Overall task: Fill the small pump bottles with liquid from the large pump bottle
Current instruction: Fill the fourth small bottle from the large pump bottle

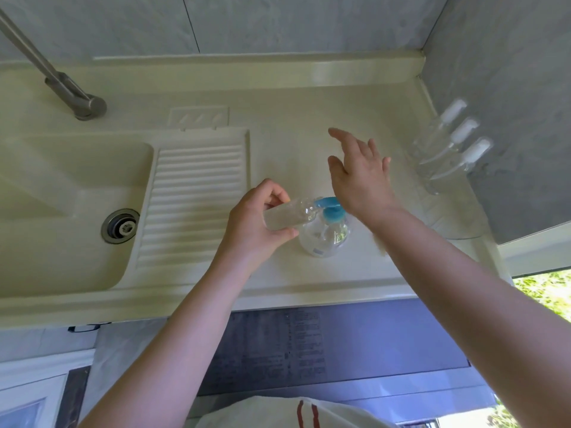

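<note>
cream counter (293, 97) with sink (61, 211), grey tiled walls (247, 23), daylit window (543, 291).

Head camera looks steeply down, close over the countertop (309, 97).

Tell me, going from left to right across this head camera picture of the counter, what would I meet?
Faucet → sink drain → ribbed washboard → left hand holding a small clear bottle → large pump bottle with blue pump → right hand, open above it → three small pump bottles by the wall.
</note>
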`<action>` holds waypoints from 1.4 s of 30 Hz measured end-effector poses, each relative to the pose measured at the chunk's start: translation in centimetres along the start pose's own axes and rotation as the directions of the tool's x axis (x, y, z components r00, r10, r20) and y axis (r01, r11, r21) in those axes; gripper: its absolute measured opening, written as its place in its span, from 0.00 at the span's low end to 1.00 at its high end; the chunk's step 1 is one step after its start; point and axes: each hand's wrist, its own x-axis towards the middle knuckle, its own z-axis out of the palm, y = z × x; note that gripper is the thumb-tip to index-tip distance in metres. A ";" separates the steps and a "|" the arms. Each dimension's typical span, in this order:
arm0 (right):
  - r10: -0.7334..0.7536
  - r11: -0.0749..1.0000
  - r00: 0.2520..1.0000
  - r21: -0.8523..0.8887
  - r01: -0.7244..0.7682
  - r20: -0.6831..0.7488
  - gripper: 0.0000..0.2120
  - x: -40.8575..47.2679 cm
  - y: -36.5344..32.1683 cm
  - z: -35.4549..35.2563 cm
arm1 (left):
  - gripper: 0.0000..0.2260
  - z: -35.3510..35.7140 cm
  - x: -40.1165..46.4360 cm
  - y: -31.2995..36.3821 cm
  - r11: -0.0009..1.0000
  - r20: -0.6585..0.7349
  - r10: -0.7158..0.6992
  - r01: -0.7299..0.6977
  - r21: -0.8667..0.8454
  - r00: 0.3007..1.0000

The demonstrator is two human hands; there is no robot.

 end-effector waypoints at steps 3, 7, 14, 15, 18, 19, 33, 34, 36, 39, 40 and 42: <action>-0.021 0.999 0.999 -0.051 0.019 -0.036 0.23 0.3 0.1 -0.2 | 0.19 -0.1 0.0 0.0 1.000 0.000 -0.002 0.002 -0.001 1.000; -0.004 0.997 1.000 -0.077 0.002 -0.028 0.23 -0.2 0.8 1.5 | 0.20 0.0 0.1 -0.3 1.000 -0.001 -0.003 0.003 0.008 1.000; -0.043 0.988 0.994 -0.153 0.027 -0.104 0.24 0.0 0.4 0.2 | 0.20 -0.1 0.1 0.1 1.000 0.002 0.014 -0.014 -0.002 1.000; -0.052 0.986 0.993 -0.166 0.035 -0.102 0.24 -0.1 0.4 0.4 | 0.19 -0.1 0.0 0.1 1.000 0.003 0.016 -0.016 -0.002 1.000; -0.056 0.979 0.994 -0.198 0.037 -0.089 0.22 -0.5 0.4 0.9 | 0.19 0.0 0.1 0.1 1.000 0.002 0.013 -0.013 -0.003 1.000; -0.063 0.976 0.993 -0.213 0.042 -0.096 0.22 -0.5 0.4 1.1 | 0.20 0.0 0.1 0.1 1.000 0.001 0.016 -0.016 0.003 1.000; 0.031 0.986 0.999 -0.163 -0.026 0.031 0.24 -0.2 0.6 1.4 | 0.20 0.3 0.1 -0.6 1.000 0.023 0.013 -0.013 -0.007 1.000; 0.037 0.986 0.998 -0.164 -0.030 0.040 0.24 -0.2 0.6 1.4 | 0.20 0.3 0.1 -0.7 1.000 0.024 0.006 -0.006 -0.011 1.000; 0.061 0.991 0.997 -0.122 -0.054 0.050 0.24 0.1 0.5 0.8 | 0.20 0.3 0.1 -0.5 1.000 0.023 0.010 -0.010 -0.025 1.000; 0.058 0.998 0.998 0.015 -0.059 0.036 0.24 0.5 0.0 0.0 | 0.20 0.1 0.1 -0.3 0.999 0.020 0.018 -0.017 -0.039 1.000; 0.043 0.999 0.999 0.030 -0.044 0.032 0.23 0.4 -0.1 0.1 | 0.20 0.1 0.0 -0.3 0.999 0.020 0.016 -0.015 -0.041 1.000; 0.045 0.998 0.998 0.050 -0.047 0.036 0.21 0.3 0.0 0.5 | 0.20 0.1 -0.1 -0.3 0.999 0.021 0.013 -0.012 -0.048 1.000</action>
